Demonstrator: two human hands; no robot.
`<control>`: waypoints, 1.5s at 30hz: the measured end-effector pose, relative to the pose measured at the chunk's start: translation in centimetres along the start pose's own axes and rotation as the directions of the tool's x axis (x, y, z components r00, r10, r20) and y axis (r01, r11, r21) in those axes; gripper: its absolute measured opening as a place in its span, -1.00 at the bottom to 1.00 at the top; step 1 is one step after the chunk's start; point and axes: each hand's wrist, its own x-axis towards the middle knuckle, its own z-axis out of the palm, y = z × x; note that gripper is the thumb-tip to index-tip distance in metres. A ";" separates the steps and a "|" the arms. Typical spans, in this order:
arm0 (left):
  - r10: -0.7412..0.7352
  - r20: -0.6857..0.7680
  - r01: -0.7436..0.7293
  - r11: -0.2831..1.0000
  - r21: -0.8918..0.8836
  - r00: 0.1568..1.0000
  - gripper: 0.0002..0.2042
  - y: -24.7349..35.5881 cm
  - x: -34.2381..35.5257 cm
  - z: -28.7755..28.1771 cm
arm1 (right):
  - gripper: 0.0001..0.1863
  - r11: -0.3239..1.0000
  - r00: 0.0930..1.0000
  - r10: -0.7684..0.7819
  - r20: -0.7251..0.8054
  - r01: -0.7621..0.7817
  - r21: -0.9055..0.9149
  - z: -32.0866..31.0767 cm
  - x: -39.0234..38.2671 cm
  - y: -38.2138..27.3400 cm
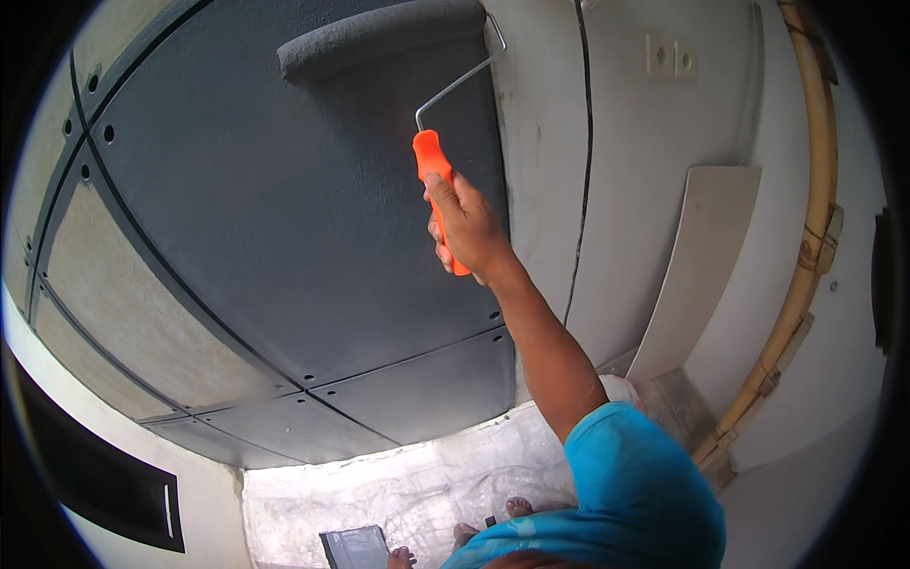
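Observation:
My right hand (462, 223) is closed around the orange handle of a paint roller (434, 156), thumb laid along the grip. The roller's bent metal frame rises to a long sleeve (379, 40) coated in dark grey, which rests on the upper part of a dark grey wall panel (379, 237). At the lower edge, a small part of my left hand (401, 558) shows, its fingers curled at the side of a paint tray (355, 548) with grey paint in it. The rest of that hand is cut off.
Unpainted panels (142, 294) with dark seams and round holes lie to the left. A plastic sheet (417, 493) covers the floor around my feet. On the right are wall sockets (671, 57), a leaning board (701, 256) and a bamboo pole (815, 190). A black-framed opening (104, 474) sits lower left.

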 end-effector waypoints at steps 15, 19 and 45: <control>-0.074 0.000 0.074 0.995 0.071 0.997 -0.49 1.9 -4.6 -0.8 | -0.50 1.000 1.000 0.012 -0.002 -0.012 0.009 1.0 0.6 0.0; -0.114 -0.021 0.114 0.993 -0.007 0.993 -0.50 1.2 -5.5 -0.5 | -0.55 0.996 0.996 0.091 -0.007 -0.091 0.000 -0.1 -3.3 4.4; -0.122 -0.103 0.112 0.989 -0.096 0.987 -0.53 -1.1 -6.8 2.0 | -0.53 0.972 0.996 0.021 0.089 -0.041 0.232 8.0 -1.3 4.0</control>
